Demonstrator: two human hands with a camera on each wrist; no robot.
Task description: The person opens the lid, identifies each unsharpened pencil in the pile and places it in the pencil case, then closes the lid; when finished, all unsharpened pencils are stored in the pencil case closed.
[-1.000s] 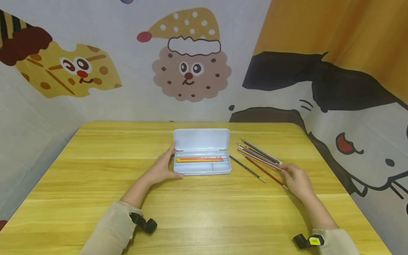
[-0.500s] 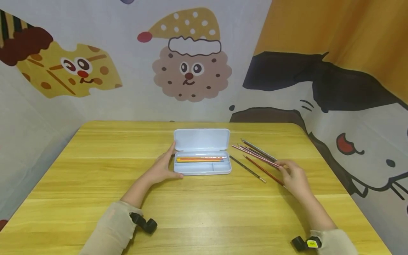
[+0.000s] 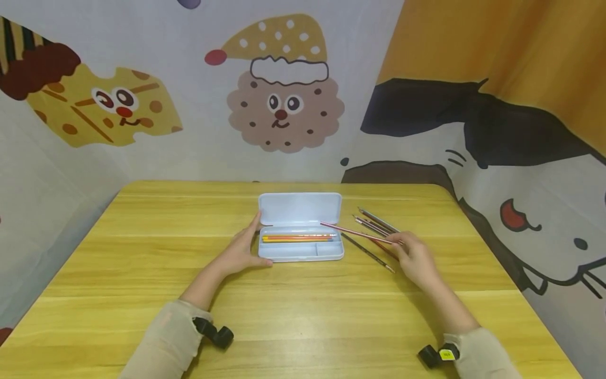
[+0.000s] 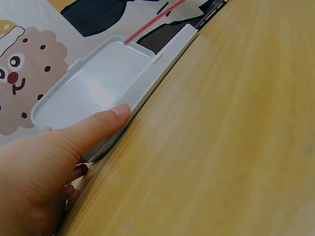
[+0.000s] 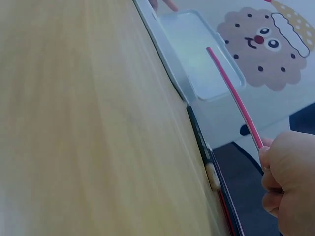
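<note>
A white pencil case (image 3: pixel 289 252) lies with its lid (image 3: pixel 300 208) raised, and several yellow and orange pencils (image 3: pixel 295 239) rest in its long rear compartment. My left hand (image 3: pixel 239 253) holds the case by its left end, the thumb (image 4: pixel 106 122) along the front wall. Between thumb and fingers, my right hand (image 3: pixel 416 260) pinches a pink pencil (image 3: pixel 352 231) near one end. Its far tip points left and overlaps the case's back right part in the head view. In the right wrist view the pink pencil (image 5: pixel 234 93) slants across the lid.
Right of the case, several dark and silvery pencils (image 3: pixel 379 221) lie in a loose bunch. A dark green pencil (image 3: pixel 369 253) lies by the case's right end, and a red pencil (image 3: pixel 385 248) is partly behind the right hand. A cartoon-printed cloth (image 3: pixel 189 163) hangs behind the wooden table (image 3: pixel 303 316).
The right hand has picked the pink pencil from the bunch and moved left, bringing its tip over the case. The left hand stays at the case.
</note>
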